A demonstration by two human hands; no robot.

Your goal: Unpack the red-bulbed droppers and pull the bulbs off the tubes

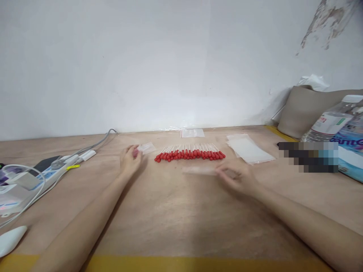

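Plywood counter (176, 211), white wall behind. Left hand (129, 160) pinches a small bagged packet (146, 147); right hand (234, 177) holds what looks like a clear bag (198, 170), blurry. Both flimsy and slippery, so grab edges; red-tipped swabs (189, 153) weigh nothing.

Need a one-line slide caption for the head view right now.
Left hand holds a small clear bag; right hand touches another bag, beside a row of red-tipped swabs.

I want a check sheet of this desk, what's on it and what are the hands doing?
Surface: wooden table, yellow tape along the near edge.
Job's things: row of red-tipped sticks; clear bags; blurred clear bag.
Clutter: water bottle, white mouse.
Hands: left hand holds a small filled bag; right hand touches the blurred bag, grip unclear.
Cables: power strip, grey cable.
Surroundings: white wall, peeling at right.
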